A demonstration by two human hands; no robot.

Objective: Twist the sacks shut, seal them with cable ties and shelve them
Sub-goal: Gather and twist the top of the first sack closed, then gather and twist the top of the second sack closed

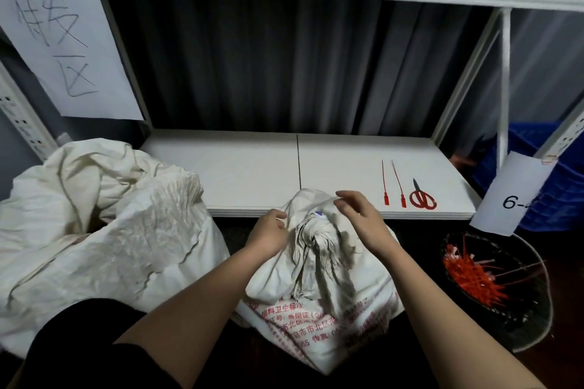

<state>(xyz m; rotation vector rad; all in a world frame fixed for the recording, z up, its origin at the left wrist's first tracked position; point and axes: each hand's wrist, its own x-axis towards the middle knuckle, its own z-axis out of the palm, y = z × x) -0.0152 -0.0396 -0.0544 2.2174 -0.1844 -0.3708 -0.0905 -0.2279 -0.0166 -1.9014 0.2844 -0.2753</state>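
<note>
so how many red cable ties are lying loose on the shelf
2, maybe 3: one red cable tie left, another beside the red scissors; its tail looks doubled. Many more fill the black bin on the floor.

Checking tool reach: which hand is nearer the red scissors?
Right. The right hand hovers over the sack's twisted neck, just left of the red scissors on the shelf. The left hand is farther, across the neck.

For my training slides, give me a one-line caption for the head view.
Left hand grips the twisted sack; right hand hovers, cable ties on shelf.
</note>
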